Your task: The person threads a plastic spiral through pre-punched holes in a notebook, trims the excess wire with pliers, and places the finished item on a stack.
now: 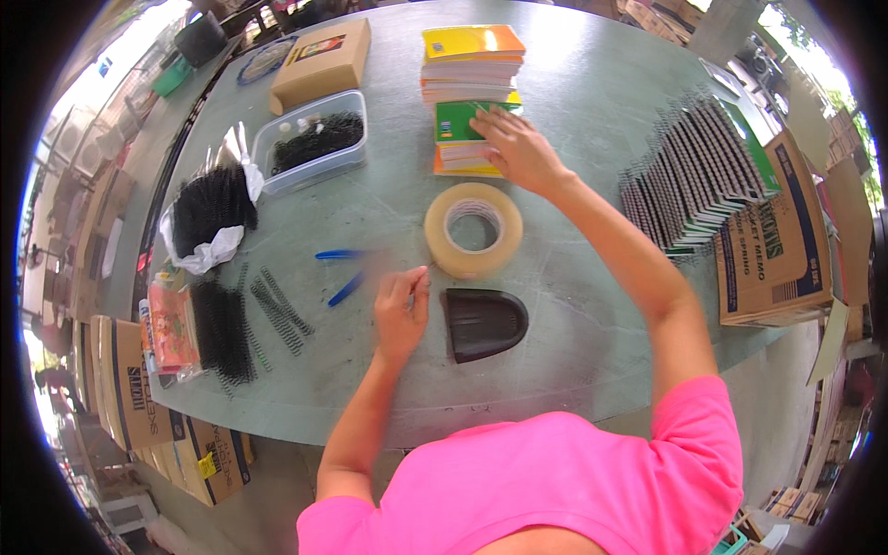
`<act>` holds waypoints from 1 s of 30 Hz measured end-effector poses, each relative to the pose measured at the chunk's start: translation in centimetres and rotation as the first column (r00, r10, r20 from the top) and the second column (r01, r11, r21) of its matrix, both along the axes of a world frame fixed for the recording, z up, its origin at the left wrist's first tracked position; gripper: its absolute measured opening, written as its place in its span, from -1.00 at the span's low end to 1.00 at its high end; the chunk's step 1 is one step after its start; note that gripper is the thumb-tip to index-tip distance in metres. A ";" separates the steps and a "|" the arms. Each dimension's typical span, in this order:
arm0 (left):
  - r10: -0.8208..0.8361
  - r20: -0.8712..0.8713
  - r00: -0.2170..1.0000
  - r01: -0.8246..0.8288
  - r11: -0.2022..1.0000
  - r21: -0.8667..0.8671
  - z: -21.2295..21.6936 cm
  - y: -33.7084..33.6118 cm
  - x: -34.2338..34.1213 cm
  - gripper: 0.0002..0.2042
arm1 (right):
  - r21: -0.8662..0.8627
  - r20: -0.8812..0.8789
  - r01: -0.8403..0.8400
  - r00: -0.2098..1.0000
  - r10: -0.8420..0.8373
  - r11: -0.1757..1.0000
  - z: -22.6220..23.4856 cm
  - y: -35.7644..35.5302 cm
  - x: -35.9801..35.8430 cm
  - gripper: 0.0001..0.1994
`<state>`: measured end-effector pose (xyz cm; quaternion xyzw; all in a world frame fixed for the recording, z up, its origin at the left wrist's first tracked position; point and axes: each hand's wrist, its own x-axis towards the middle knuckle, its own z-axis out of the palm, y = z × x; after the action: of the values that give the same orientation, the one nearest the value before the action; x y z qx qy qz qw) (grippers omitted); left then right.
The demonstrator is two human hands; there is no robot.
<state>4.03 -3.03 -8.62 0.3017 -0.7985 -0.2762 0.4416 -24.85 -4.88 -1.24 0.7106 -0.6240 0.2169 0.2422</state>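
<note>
My right hand point(518, 148) reaches across the table and rests on a green-covered notebook point(453, 123) on top of a small stack. Its fingers are stretched over the cover, so the hand is open. My left hand point(400, 310) hovers over the table with its fingers curled in and the thumb close to them. Whatever they may hold is too small to make out. Beside it lies a tool with blue handles point(344, 290), its head end blurred. A big roll of clear tape point(439, 231) and a dark rounded plastic piece point(487, 326) sit between my arms.
Behind the green notebook stands another stack of yellow-topped notebooks point(472, 42). On the left are a clear tub point(319, 166) of black spiral coils, a bag of coils point(215, 208) and loose coils point(282, 310). Spiral-bound notebooks point(694, 176) and a carton point(777, 240) fill the right.
</note>
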 end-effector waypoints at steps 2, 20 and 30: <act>0.001 -0.010 1.000 -0.001 1.000 -0.007 0.2 -0.1 0.2 -0.89 | 0.044 0.045 0.043 0.998 -0.045 0.998 -1.3 -0.6 1.1 -0.66; -0.264 -0.173 0.949 0.315 0.759 0.570 7.9 -2.1 -4.7 -0.77 | -0.318 0.932 -0.097 -0.218 0.291 0.943 0.0 10.8 7.7 -0.59; -0.278 0.083 0.957 0.261 0.950 0.170 2.9 -3.5 -4.3 -0.78 | -0.228 0.696 0.053 0.707 0.125 0.972 2.8 8.4 9.9 -0.73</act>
<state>-0.24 -6.54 -5.76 0.2379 -0.8303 -0.3797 0.3316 -14.99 3.53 1.54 0.5526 -0.6254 0.5475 0.0617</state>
